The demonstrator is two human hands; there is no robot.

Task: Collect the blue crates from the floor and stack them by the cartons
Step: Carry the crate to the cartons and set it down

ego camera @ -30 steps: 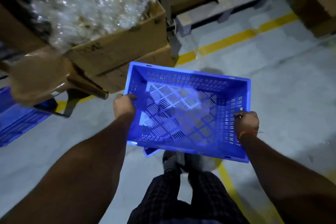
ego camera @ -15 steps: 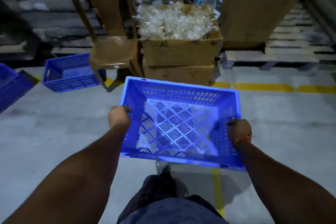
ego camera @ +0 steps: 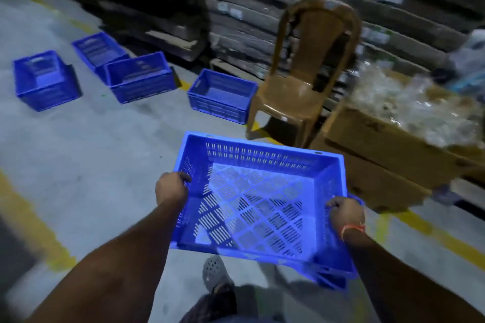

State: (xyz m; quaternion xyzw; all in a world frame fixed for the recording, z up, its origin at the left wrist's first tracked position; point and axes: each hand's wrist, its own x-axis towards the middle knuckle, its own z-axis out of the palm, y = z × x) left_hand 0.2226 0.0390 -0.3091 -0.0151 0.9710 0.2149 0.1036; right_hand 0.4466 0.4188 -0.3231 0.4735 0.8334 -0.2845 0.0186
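I carry an empty blue slotted crate [ego camera: 257, 204] in front of me, above the floor. My left hand [ego camera: 172, 187] grips its left rim and my right hand [ego camera: 345, 214] grips its right rim. A second blue edge shows under the crate's right corner. Several more blue crates stand on the floor ahead: one far left [ego camera: 43, 80], one behind [ego camera: 98, 48], one in the middle [ego camera: 140, 77] and one beside the chair [ego camera: 223, 94]. Two stacked cartons [ego camera: 388, 155] stand to the right, the upper one filled with clear plastic.
A brown plastic chair [ego camera: 304, 81] stands between the floor crates and the cartons. Wrapped stacks of flat goods [ego camera: 262, 8] line the back. Yellow lines [ego camera: 34, 225] run across the grey concrete floor. My foot in a grey clog [ego camera: 215, 273] is below the crate.
The view has swung left while I walk with the crate. The cartons slid to the right edge, the chair moved right of centre, and more floor crates came into sight at left.
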